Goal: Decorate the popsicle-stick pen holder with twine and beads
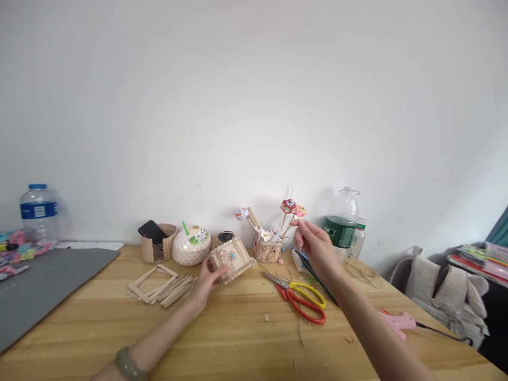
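Note:
My left hand (pixel 207 280) grips a small craft-stick box (pixel 233 260) by its left side, tilted above the table. Small pink and blue flower-like decorations sit on its face. My right hand (pixel 316 244) is raised to the right of the box, thumb and fingers pinched together; what they hold, if anything, is too small to make out. Behind that hand stands a craft-stick holder (pixel 268 252) with sticks, a white flower and wrapped lollipops (pixel 292 207). Scissors (pixel 304 301) with red and yellow handles lie below my right hand.
Loose craft sticks (pixel 178 291) and a stick frame (pixel 153 283) lie left. Behind are a stick holder with a phone (pixel 153 233), a white coconut (pixel 191 246) and a twine spool (pixel 224 238). A large bottle (pixel 342 225) and pink glue gun (pixel 399 321) are right.

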A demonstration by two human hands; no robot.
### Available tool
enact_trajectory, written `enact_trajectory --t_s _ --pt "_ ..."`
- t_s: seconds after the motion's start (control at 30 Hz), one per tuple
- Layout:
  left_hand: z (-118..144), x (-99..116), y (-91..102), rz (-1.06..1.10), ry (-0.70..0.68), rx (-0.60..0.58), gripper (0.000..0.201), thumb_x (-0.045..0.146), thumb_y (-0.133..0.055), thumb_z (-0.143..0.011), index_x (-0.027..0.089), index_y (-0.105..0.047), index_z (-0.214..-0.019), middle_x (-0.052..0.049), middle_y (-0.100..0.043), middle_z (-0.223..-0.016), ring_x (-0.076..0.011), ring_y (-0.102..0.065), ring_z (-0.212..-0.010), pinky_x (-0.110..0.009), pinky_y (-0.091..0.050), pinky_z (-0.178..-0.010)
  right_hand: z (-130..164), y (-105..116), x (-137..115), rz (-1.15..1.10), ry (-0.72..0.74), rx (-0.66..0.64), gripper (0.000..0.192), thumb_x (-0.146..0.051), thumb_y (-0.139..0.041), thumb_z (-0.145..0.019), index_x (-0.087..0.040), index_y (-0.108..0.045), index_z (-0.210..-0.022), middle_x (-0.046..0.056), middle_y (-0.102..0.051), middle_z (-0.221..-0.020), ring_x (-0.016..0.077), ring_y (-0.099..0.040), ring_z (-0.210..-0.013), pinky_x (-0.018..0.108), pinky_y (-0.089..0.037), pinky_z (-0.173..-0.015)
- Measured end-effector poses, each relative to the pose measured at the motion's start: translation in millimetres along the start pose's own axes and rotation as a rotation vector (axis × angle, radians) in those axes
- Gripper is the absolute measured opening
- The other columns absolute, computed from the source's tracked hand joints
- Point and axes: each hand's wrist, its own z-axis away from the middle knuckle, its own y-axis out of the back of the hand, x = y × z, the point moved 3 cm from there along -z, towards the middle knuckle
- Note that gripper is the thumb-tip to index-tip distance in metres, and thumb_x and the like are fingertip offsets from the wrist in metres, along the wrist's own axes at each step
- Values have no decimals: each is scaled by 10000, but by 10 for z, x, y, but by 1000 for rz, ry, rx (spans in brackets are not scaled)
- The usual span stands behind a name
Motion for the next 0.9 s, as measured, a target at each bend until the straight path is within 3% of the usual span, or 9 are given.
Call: enact_trajectory --t_s 0.17,0.43,0.57,0.67,0.73,0.8,0.9 --pt "8 -22 30 1 40 -6 625 329 -791 -629 204 -487 -1161 -147 -573 -1255 -283 -586 -1080 -356 -532 -778 -114 111 -530 114 123 41 313 -486 -604 -772 -185 -615 -855 -73 -459 -483 73 -396 -461 199 -325 -454" --pt "41 -17 51 -38 42 -7 690 313 -792 -619 215 -444 -1207 -153 -553 -1268 -294 -585 -1075 -380 -538 -777 -493 -95 -1400 442 86 -188 250 -377 -693 -728 -136 -677 -792 -17 -587 -519 86 -525 -489 218 -426 -473" --pt "96 35 15 -63 -22 -30 743 269 -799 -597 242 -430 -1241 -130 -568 -1243 -291 -561 -1108 -402 -513 -848 -674 -193 -1722 973 -137 -532 249 -371 -656 -751 -184 -690 -911 57 -698 -784 149 -632 -572 247 -452 -436" --pt "95 98 -12 -86 -87 -38 802 255 -807 -574 264 -408 -1269 -104 -557 -1252 -284 -526 -1149 -417 -448 -943 -671 -218 -1925 1291 -219 -519 152 -295 -697 -706 -190 -725 -813 47 -703 -742 142 -609 -466 254 -425 -408" --pt "57 166 -42 -99 -128 -44 847 250 -813 -558 259 -386 -1289 -105 -531 -1273 -289 -501 -1170 -427 -404 -985 -547 -308 -1965 1267 -72 -433 83 -257 -697 -701 -182 -724 -724 18 -675 -624 122 -578 -421 250 -419 -433" --pt "4 270 -96 -103 -171 -59 870 251 -816 -549 244 -374 -1299 -112 -517 -1276 -291 -494 -1172 -424 -378 -1004 -316 -423 -1815 976 115 -342 92 -246 -661 -739 -170 -714 -735 10 -664 -609 128 -599 -488 248 -438 -495" --pt "-65 485 -229 -87 -238 -90 845 258 -807 -568 240 -382 -1298 -104 -533 -1252 -278 -521 -1138 -392 -399 -983 88 -521 -1109 846 132 -318 171 -264 -564 -819 -183 -685 -729 -4 -662 -607 124 -607 -516 234 -457 -513"
